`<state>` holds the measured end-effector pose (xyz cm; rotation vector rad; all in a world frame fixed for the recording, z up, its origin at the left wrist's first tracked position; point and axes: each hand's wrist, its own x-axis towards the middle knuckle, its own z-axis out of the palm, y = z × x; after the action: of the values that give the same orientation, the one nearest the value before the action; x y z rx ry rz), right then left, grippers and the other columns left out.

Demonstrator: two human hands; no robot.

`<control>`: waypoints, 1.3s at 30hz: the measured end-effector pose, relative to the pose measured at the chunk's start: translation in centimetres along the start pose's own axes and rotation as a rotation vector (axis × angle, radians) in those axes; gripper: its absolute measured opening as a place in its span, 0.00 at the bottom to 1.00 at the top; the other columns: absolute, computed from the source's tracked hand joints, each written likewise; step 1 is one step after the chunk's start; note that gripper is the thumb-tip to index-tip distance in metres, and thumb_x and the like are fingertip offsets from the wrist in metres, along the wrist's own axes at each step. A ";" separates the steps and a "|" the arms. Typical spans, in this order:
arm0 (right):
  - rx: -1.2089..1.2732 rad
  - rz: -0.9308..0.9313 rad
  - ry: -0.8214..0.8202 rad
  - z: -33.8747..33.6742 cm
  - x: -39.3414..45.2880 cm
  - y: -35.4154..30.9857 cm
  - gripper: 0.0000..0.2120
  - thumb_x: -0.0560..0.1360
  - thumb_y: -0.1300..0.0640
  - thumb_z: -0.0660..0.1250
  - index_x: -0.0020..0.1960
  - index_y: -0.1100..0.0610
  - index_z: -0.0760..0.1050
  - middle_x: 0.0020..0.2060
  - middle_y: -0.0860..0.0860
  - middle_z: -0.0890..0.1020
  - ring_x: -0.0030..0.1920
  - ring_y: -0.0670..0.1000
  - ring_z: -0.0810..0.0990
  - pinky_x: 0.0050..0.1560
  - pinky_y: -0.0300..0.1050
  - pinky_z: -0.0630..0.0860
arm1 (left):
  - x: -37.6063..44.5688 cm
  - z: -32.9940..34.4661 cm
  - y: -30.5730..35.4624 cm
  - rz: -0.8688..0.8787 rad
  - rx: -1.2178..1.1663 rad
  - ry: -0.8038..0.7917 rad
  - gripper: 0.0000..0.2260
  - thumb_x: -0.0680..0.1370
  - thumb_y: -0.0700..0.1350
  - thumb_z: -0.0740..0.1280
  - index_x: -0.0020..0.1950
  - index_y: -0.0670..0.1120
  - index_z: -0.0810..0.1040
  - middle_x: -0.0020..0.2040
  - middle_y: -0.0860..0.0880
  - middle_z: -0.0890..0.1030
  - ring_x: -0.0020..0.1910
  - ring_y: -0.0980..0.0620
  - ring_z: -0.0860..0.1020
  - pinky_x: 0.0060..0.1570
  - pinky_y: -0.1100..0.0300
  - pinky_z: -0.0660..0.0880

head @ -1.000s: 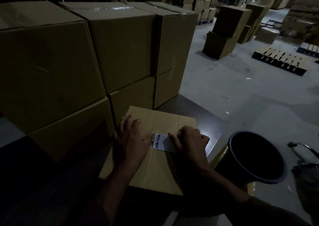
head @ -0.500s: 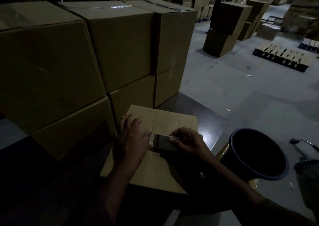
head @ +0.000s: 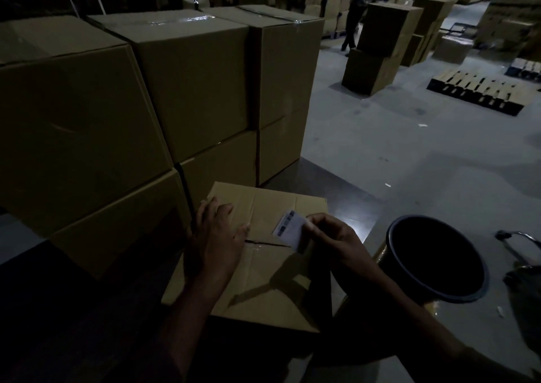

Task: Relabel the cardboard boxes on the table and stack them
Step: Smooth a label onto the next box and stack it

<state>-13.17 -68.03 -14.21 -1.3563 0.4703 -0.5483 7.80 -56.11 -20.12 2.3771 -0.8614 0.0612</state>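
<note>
Near edge first: dark tabletop [head: 348, 195], glossy w/ a small glint near the right hand, most of it lost in shadow. On it sits a small flat cardboard box [head: 263, 280], matte brown, creased top, centre seam showing as a dark slit. Left hand [head: 216, 233] lies flat on the box top, fingers spread & straight, pressing down. Right hand [head: 330, 236] has fingers curled, pinching a white label [head: 291, 227] by its right edge; label is rectangular, barcode strip along its left side, lifted at an angle above the seam. Can't tell if its lower corner touches the cardboard.

Just right of the table, round black bucket [head: 436, 258], smooth rim, inside pitch dark. Further right, a curved metal handle [head: 518, 240], rest of it too dim to read.

Behind the small box, crowding the left & centre: stacked boxes [head: 190, 84], two high, big plain corrugated cubes, shiny clear tape across the tops. They wall off everything to the left.

Far right on the grey concrete floor: wooden pallet [head: 480, 89], slatted, lying flat. Far centre, another box stack [head: 377, 48] w/ a person [head: 355, 10] walking beside it, more cartons beyond.
</note>
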 end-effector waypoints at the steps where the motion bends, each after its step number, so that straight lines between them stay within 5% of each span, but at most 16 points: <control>1: 0.023 0.019 0.061 0.0 -0.1 -0.1 0.05 0.80 0.58 0.68 0.50 0.60 0.80 0.45 0.56 0.83 0.44 0.55 0.81 0.42 0.48 0.79 | 0.0 0.0 -0.1 0.015 -0.004 0.013 0.23 0.79 0.59 0.70 0.71 0.52 0.76 0.80 0.50 0.67 0.82 0.47 0.56 0.77 0.39 0.57; 5: 0.075 0.067 0.307 0.0 -0.1 -0.3 0.05 0.79 0.59 0.67 0.47 0.59 0.79 0.39 0.52 0.84 0.36 0.51 0.80 0.34 0.42 0.74 | -0.5 -0.5 0.1 0.083 0.060 0.021 0.34 0.73 0.75 0.63 0.70 0.54 0.76 0.76 0.52 0.71 0.81 0.50 0.59 0.80 0.37 0.49; 10: 0.126 0.111 0.380 -1.2 -0.2 0.3 0.05 0.80 0.63 0.67 0.46 0.59 0.80 0.38 0.53 0.84 0.33 0.49 0.80 0.34 0.42 0.75 | -0.5 -0.7 0.8 0.095 0.224 -0.015 0.49 0.64 0.86 0.53 0.74 0.56 0.72 0.77 0.53 0.69 0.81 0.51 0.60 0.78 0.29 0.44; 18: 0.147 0.194 0.390 -3.5 -1.2 2.0 0.03 0.79 0.60 0.70 0.51 0.60 0.81 0.47 0.57 0.86 0.45 0.55 0.85 0.43 0.47 0.79 | -2.4 0.6 4.2 0.109 0.183 -0.035 0.43 0.65 0.82 0.56 0.70 0.57 0.74 0.76 0.53 0.71 0.79 0.51 0.62 0.79 0.35 0.48; 22: 0.216 0.214 0.423 -5.3 -1.2 2.0 0.02 0.78 0.64 0.69 0.49 0.61 0.81 0.43 0.56 0.86 0.41 0.52 0.83 0.37 0.43 0.77 | -3.1 2.0 6.7 0.156 0.151 -0.068 0.41 0.67 0.81 0.57 0.71 0.56 0.73 0.76 0.52 0.71 0.78 0.50 0.64 0.80 0.38 0.51; 27: 0.228 0.192 0.487 -9.6 -1.0 1.3 0.02 0.78 0.66 0.69 0.47 0.61 0.80 0.40 0.56 0.84 0.40 0.57 0.78 0.37 0.44 0.74 | -4.1 4.3 11.0 0.221 0.044 -0.059 0.37 0.70 0.75 0.62 0.68 0.51 0.76 0.70 0.48 0.75 0.70 0.44 0.71 0.72 0.40 0.68; 30: 0.195 0.173 0.525 -13.7 -1.1 1.1 0.05 0.77 0.67 0.69 0.44 0.60 0.80 0.36 0.53 0.85 0.37 0.53 0.80 0.36 0.42 0.75 | -4.8 6.4 15.8 0.325 -0.086 -0.068 0.30 0.74 0.68 0.68 0.68 0.49 0.77 0.68 0.49 0.76 0.68 0.46 0.72 0.67 0.51 0.71; 34: 0.117 0.231 0.621 -20.7 -1.6 1.9 0.06 0.76 0.67 0.69 0.43 0.59 0.81 0.35 0.53 0.85 0.35 0.50 0.81 0.34 0.41 0.75 | -6.6 10.5 22.8 0.359 -0.240 -0.228 0.25 0.76 0.59 0.74 0.70 0.53 0.75 0.66 0.58 0.73 0.63 0.59 0.73 0.56 0.66 0.70; 39: 0.017 0.354 0.741 -30.1 -3.0 3.5 0.03 0.77 0.67 0.68 0.47 0.61 0.80 0.41 0.58 0.84 0.36 0.53 0.80 0.39 0.46 0.76 | -8.2 18.8 29.1 0.324 -0.269 -0.431 0.26 0.76 0.60 0.73 0.70 0.54 0.74 0.64 0.55 0.75 0.61 0.56 0.75 0.58 0.56 0.76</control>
<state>-33.52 -89.08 -22.39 -0.9854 1.2765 -0.7475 -18.96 -79.56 -22.15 2.0072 -1.3572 -0.4258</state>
